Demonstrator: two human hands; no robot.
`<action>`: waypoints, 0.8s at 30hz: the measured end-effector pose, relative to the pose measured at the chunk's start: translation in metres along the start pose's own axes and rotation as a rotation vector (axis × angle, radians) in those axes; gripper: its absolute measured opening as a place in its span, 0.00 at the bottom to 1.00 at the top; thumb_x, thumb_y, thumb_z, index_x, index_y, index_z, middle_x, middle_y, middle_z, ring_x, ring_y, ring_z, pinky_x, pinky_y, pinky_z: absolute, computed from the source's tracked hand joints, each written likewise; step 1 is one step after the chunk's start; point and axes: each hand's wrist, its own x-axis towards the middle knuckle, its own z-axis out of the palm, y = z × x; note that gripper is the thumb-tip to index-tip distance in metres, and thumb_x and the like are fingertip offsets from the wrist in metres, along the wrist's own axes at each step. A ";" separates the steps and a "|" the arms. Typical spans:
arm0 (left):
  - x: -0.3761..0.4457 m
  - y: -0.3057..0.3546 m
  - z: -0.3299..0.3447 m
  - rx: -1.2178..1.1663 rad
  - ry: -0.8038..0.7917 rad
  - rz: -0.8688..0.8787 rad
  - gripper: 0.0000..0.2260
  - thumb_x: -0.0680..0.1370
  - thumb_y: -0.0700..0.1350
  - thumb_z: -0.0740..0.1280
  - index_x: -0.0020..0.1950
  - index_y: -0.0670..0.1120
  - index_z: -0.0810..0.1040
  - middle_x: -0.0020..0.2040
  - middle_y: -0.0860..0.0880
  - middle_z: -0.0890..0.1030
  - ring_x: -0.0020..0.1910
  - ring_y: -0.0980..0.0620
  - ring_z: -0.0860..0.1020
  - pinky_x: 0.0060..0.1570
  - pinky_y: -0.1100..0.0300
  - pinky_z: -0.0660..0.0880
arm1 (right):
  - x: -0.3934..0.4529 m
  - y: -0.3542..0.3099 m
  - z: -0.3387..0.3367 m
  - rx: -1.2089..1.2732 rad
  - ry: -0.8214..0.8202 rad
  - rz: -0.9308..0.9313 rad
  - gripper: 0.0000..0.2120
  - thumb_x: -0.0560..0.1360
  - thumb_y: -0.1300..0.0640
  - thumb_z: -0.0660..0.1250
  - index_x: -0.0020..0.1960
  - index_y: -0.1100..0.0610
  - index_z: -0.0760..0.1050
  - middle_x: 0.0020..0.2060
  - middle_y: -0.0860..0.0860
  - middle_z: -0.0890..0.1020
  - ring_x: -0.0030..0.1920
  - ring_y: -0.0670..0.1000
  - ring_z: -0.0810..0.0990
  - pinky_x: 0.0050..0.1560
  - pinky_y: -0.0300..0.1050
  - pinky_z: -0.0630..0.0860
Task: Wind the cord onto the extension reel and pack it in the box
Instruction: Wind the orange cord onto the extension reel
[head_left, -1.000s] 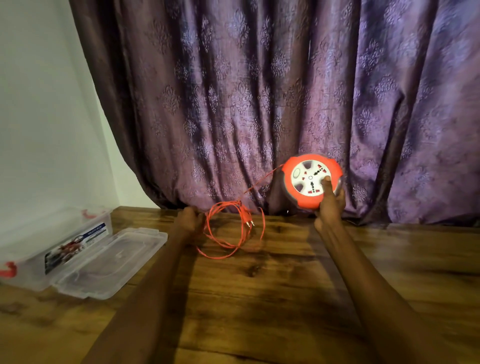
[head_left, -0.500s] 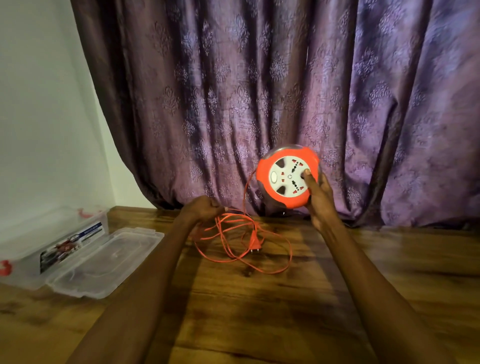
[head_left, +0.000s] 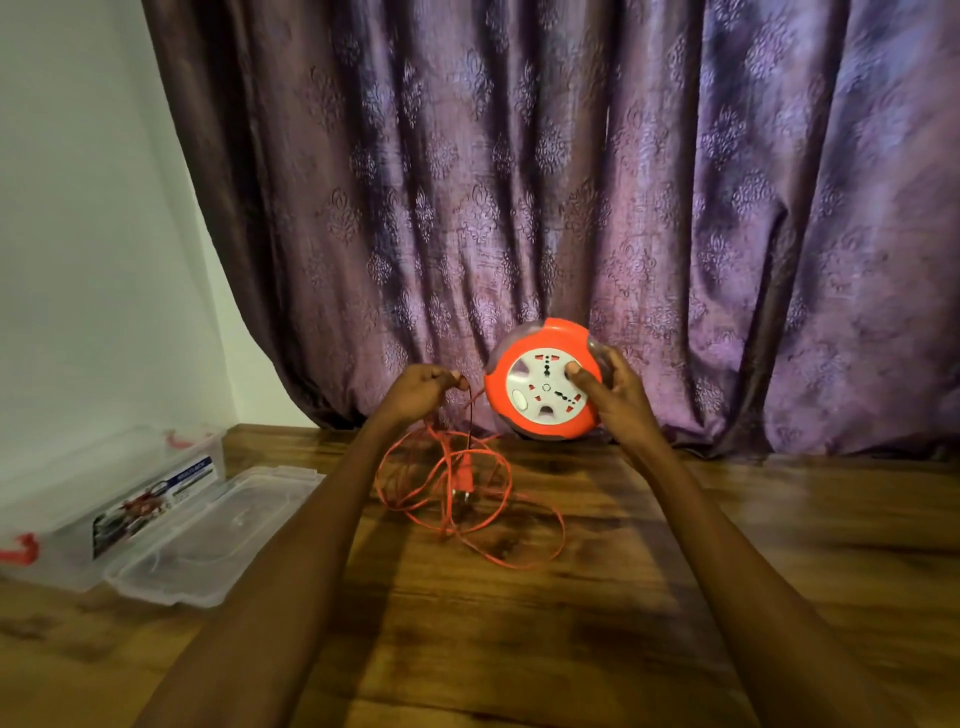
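Observation:
My right hand grips the round orange extension reel, thumb on its white socket face, holding it upright above the wooden table. The reel's face points towards me. My left hand pinches the thin orange cord just left of the reel. From that pinch the cord hangs down into loose tangled loops on the table, with its plug among them. The clear plastic box stands open at the left edge of the table.
The box's clear lid lies flat beside the box, towards me. A purple patterned curtain hangs along the table's far edge right behind the reel. A white wall is on the left.
Both hands have risen off the table. My left hand lifted the cord up and right, close to the reel. The reel moved left and nearer to me, and the loops spread out.

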 end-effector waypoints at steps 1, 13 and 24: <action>0.000 0.000 -0.001 -0.076 0.028 -0.022 0.12 0.83 0.44 0.61 0.48 0.43 0.83 0.20 0.52 0.65 0.16 0.58 0.60 0.21 0.67 0.59 | -0.001 0.001 -0.002 -0.005 0.000 -0.001 0.17 0.77 0.62 0.70 0.64 0.53 0.74 0.59 0.50 0.82 0.54 0.43 0.80 0.58 0.41 0.79; -0.009 0.024 -0.031 -0.530 -0.176 -0.220 0.12 0.81 0.42 0.56 0.51 0.44 0.80 0.39 0.52 0.85 0.24 0.57 0.73 0.23 0.67 0.70 | -0.007 0.009 -0.011 0.100 -0.089 0.129 0.21 0.78 0.61 0.68 0.70 0.58 0.72 0.62 0.58 0.81 0.57 0.52 0.81 0.62 0.56 0.78; -0.005 0.027 -0.016 -0.412 -0.263 -0.315 0.14 0.81 0.44 0.54 0.44 0.43 0.76 0.37 0.46 0.86 0.28 0.52 0.82 0.28 0.63 0.76 | -0.010 0.014 -0.007 0.190 -0.135 0.164 0.25 0.75 0.59 0.70 0.71 0.58 0.72 0.63 0.57 0.81 0.60 0.53 0.80 0.66 0.57 0.75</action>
